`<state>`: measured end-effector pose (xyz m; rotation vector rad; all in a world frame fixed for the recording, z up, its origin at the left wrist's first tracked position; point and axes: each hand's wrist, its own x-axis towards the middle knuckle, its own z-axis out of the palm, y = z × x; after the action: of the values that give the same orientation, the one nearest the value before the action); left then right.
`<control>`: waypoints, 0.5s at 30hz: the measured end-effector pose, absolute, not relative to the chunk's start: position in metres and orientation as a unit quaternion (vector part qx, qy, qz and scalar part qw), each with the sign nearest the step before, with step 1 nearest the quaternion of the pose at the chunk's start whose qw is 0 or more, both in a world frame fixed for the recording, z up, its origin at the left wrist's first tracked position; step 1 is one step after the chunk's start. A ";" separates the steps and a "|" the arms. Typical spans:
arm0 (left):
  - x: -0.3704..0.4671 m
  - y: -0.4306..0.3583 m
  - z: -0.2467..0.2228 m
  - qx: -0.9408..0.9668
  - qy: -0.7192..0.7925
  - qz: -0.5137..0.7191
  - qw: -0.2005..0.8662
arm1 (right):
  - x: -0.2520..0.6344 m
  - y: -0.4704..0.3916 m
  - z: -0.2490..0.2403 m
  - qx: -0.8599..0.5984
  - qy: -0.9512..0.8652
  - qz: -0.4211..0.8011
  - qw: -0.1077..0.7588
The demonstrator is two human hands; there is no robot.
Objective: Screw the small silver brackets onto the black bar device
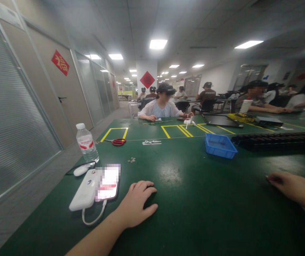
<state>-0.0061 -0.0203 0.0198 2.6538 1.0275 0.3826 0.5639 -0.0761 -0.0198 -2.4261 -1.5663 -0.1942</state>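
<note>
My left hand (139, 204) rests on the green tabletop (195, 217) with its fingers apart and nothing in it. Just to its left lies a phone (109, 183) with a lit screen, beside a white power bank (84, 192) with a white cable (92, 224). Over at the right side, my right hand (288, 185) is closed low above the table, its fingertips pinched together. A tiny dark bit shows at those fingertips, too small to name. Several small metal rings (132, 160) lie in a loose group beyond my left hand.
A water bottle (87, 144) stands at the left edge. Red-handled scissors (118, 142), white strips (151, 142) and a blue bin (220, 145) lie farther back. A long black object (280, 141) is at the right. Across the table sits a person (164, 105).
</note>
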 end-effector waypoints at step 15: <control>-0.007 -0.020 0.017 0.917 0.351 0.140 0.129 | 0.539 -0.069 -0.026 -0.813 -0.562 -0.019 0.154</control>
<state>-0.0068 -0.0197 0.0167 2.6656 1.0196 0.4064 0.5388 -0.0686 -0.0260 -2.3305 -1.6100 -0.0549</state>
